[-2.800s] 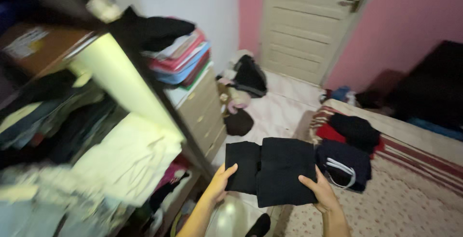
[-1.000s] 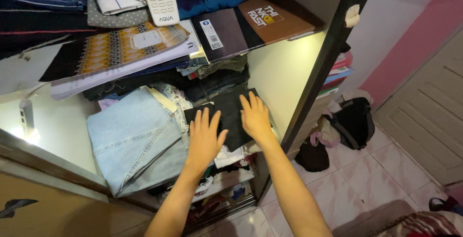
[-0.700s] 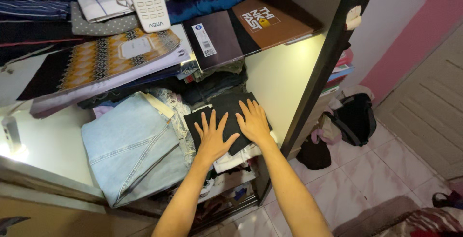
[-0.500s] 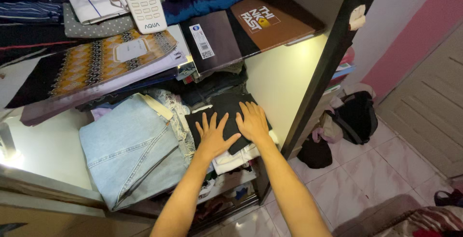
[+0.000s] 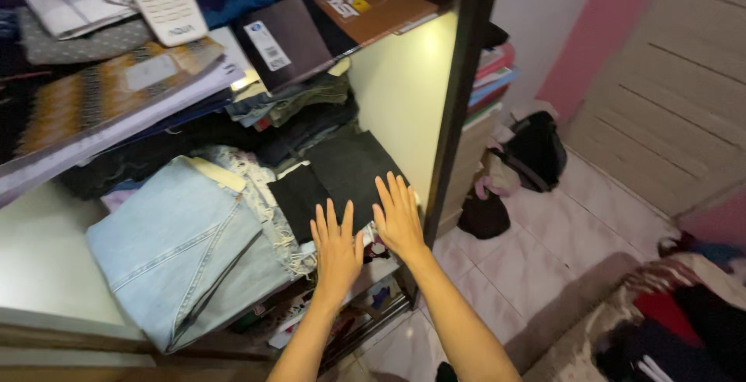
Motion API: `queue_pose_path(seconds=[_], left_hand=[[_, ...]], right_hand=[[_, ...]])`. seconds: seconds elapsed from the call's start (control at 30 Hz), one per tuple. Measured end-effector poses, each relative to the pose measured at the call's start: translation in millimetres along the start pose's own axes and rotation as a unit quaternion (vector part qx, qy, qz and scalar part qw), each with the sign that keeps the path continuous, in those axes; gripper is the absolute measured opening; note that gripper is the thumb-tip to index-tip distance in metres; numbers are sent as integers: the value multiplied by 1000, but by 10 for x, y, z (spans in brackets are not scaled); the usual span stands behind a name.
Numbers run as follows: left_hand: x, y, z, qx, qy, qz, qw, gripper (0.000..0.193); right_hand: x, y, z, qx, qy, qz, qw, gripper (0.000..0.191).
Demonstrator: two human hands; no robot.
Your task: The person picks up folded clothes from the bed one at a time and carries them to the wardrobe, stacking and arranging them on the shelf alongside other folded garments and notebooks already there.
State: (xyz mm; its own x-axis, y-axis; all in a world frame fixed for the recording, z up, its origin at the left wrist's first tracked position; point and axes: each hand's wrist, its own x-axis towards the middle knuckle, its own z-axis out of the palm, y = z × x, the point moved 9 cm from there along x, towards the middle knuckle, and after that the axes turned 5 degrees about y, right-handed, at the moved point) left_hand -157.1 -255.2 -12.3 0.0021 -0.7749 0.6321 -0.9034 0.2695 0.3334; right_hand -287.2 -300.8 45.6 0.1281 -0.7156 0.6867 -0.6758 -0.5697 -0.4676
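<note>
Now left hand (image 5: 337, 246), right hand (image 5: 399, 216) drawn nearer black folded clothes' (image 5: 342, 176) front edge

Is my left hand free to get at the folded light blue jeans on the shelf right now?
Probably yes. The left hand lies open at the edge of the folded black garment, and the folded light blue jeans lie just beside it, nothing between.

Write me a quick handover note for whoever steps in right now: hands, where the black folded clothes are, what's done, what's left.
Left hand: open, flat, at the front edge of the black folded clothes.
Right hand: open, flat, at the same edge.
The black clothes lie on the wardrobe shelf, right of the folded light denim, against the side panel.
Done: clothes are on the shelf.
Left: probably just lifting the hands away; more clothes sit on the bed.
</note>
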Motion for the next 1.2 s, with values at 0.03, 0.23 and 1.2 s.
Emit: queue_pose_path(seconds=[0.03, 0.23, 1.2], left_hand=[[-127, 59, 36, 3, -20, 6, 1000, 66], [-829, 448, 350, -104, -99, 29, 989, 69], [-2148, 4258, 3204, -314, -649, 257, 643, 40]], right_hand=[[-112, 39, -26, 4, -3, 5, 1000, 59], [-872, 364, -223, 93, -31, 85, 992, 55], [-4717, 3286, -3849, -92, 191, 540, 814, 64]])
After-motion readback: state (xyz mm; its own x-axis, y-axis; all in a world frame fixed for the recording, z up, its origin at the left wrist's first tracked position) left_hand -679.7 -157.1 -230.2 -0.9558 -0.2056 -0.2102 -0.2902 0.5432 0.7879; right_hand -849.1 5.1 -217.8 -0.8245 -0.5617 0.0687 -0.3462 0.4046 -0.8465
